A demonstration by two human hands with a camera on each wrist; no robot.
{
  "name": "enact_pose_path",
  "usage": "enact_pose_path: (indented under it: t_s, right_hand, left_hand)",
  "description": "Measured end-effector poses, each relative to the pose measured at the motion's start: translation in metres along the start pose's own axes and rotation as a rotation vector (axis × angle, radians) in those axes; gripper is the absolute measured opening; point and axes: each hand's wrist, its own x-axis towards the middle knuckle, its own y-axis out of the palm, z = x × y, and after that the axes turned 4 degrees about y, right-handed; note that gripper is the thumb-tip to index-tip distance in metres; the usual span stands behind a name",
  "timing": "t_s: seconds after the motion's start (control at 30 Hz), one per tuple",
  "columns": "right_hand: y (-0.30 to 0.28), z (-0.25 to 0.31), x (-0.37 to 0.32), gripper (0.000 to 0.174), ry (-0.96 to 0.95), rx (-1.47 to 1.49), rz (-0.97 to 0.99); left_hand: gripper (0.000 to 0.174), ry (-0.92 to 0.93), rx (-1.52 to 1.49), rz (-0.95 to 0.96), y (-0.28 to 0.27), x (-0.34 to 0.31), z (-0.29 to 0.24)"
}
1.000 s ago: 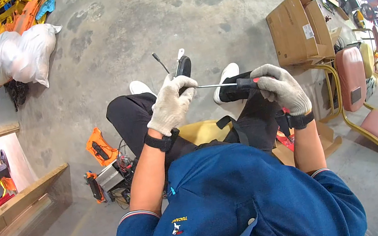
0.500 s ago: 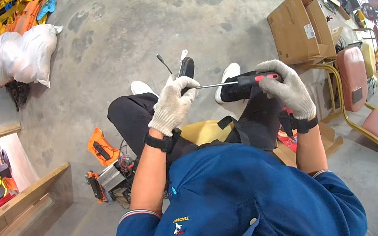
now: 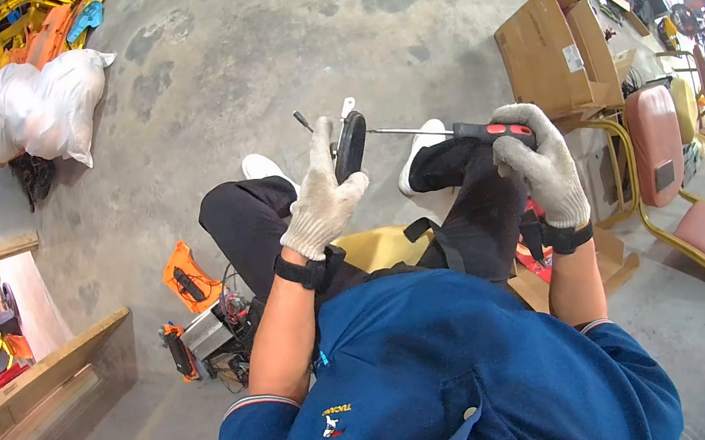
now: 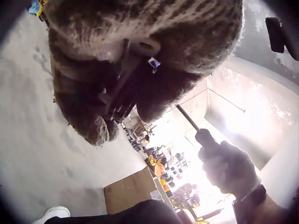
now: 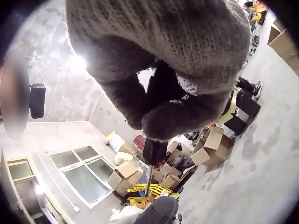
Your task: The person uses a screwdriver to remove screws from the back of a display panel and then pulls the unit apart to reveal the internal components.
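Note:
My gloved left hand (image 3: 321,202) holds a long, rounded black part (image 3: 350,147) upright. A pale metal tab (image 3: 347,106) with a hole shows at its top, and a thin dark rod (image 3: 302,121) sticks out on the left. In the left wrist view the glove's shadow covers much of the part. The gloved right hand (image 3: 543,167) grips a screwdriver (image 3: 479,133) by its black and red handle. The slim shaft (image 3: 412,131) points left, its end close beside the black part. The right wrist view shows this shaft (image 5: 148,181) running toward the part's rounded end (image 5: 160,212).
Beyond the right hand stand a cardboard box (image 3: 550,58) and a pink-padded chair (image 3: 656,148). Orange and metal parts with wires (image 3: 207,330) lie on the floor at the left. White bags (image 3: 45,109) sit farther back. White shoes (image 3: 263,168) show below the hands.
The left fingers have opened out from over the black part, baring more of it. The screwdriver now slants, handle lower and farther right, its shaft end higher beside the part.

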Motion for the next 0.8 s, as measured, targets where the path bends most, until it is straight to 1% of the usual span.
enact_pose_path:
  t_s: [0.07, 0.1, 0.17, 0.2, 0.27, 0.4, 0.47, 0.67, 0.8]
  right_hand:
    - [0.004, 0.003, -0.002, 0.036, -0.018, -0.002, -0.007]
    - [0.006, 0.003, -0.002, 0.036, -0.034, -0.003, -0.010]
    - [0.006, 0.002, -0.002, 0.037, -0.046, -0.002, 0.000]
    - [0.006, 0.001, -0.002, 0.038, -0.057, 0.000, 0.012]
    - [0.005, 0.002, -0.004, 0.039, -0.060, -0.015, 0.026]
    - [0.009, 0.003, -0.009, 0.040, -0.062, -0.041, 0.055]
    - [0.011, 0.004, -0.010, 0.040, -0.068, -0.054, 0.066]
    - [0.015, 0.005, -0.013, 0.039, -0.098, -0.104, 0.076]
    - [0.015, 0.004, -0.012, 0.039, -0.106, -0.121, 0.063]
  left_hand:
    - [0.080, -0.137, -0.036, 0.116, -0.004, 0.000, -0.007]
    - [0.080, -0.136, -0.036, 0.116, -0.006, 0.001, -0.010]
    - [0.077, -0.296, -0.215, 0.239, -0.009, 0.001, -0.015]
    - [0.077, -0.297, -0.214, 0.237, -0.008, 0.000, -0.015]
    - [0.075, -0.349, -0.360, 0.197, -0.006, -0.001, -0.017]
    - [0.076, -0.368, -0.337, 0.213, -0.010, 0.000, -0.022]
    - [0.078, -0.353, -0.320, 0.196, -0.008, 0.000, -0.015]
    - [0.078, -0.323, -0.226, 0.176, -0.008, 0.000, -0.023]
    - [0.078, -0.329, -0.251, 0.176, -0.005, -0.002, -0.016]
